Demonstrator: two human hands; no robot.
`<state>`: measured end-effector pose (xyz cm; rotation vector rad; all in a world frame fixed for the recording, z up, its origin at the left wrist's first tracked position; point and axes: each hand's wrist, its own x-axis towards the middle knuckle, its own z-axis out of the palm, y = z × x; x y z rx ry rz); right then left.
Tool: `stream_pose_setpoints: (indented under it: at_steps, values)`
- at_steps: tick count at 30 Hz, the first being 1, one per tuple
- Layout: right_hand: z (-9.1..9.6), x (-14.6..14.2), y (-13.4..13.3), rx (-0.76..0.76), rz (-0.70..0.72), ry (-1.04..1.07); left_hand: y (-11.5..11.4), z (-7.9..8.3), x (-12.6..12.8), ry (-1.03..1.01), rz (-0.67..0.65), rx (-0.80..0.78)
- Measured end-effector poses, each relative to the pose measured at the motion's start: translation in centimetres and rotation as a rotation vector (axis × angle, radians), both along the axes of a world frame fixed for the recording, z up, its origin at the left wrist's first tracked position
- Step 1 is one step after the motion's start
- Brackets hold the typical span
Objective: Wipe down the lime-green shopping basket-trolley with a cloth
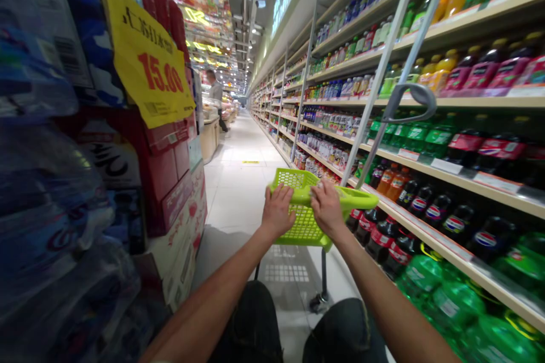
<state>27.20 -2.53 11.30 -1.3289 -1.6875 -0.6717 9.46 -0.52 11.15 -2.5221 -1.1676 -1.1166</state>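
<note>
Side by side, left hand (277,211) and right hand (326,207) curl shut over the near rim of the basket (361,199); bottle shelves (451,180) just right of them, sign (149,68) up left

lime-green mesh basket (305,204); yellow price sign (147,71) with red digits; green and dark cola bottles (430,210).

The basket (304,204) is glossy green plastic mesh (handle (385,62) grey metal), floor (238,193) polished tile.
</note>
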Motion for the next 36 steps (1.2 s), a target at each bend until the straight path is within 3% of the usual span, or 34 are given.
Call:
stream_pose_setpoints:
  at_steps: [3, 8, 11, 15, 21, 23, 28, 33, 36]
  values:
    - [0.2, -0.4, -0.2, -0.031, 0.068, -0.086, 0.2, 0.2, -0.4, 0.01, -0.002, -0.044]
    - [0.1, 3.5, 0.1, 0.036, -0.139, 0.154, 0.9, 0.0, -0.8, -0.115, 0.051, -0.208]
    - [-0.2, 1.4, 0.4, 0.014, -0.066, 0.061, 0.7, -0.2, 0.2, -0.145, 0.02, -0.245]
    - [-0.3, -1.1, 0.2, -0.023, 0.048, -0.105, -0.1, -0.1, 1.2, -0.107, -0.024, -0.215]
    - [0.6, 4.0, -0.2, 0.053, -0.15, 0.083, -1.8, 0.1, 1.8, -0.037, -0.04, -0.129]
    - [0.5, 3.4, -0.5, 0.045, -0.148, 0.086, -2.2, -0.1, 2.1, -0.055, -0.041, -0.116]
    - [-0.1, 0.6, -1.5, -0.007, 0.016, -0.076, -2.3, -0.5, 2.1, -0.088, -0.072, -0.105]
    - [0.2, 4.4, -2.2, 0.065, -0.108, 0.114, -2.2, -0.2, 1.7, -0.104, -0.08, -0.086]
    - [0.3, 4.3, -2.5, 0.046, -0.091, 0.118, -1.6, 0.2, 1.8, -0.175, -0.095, -0.105]
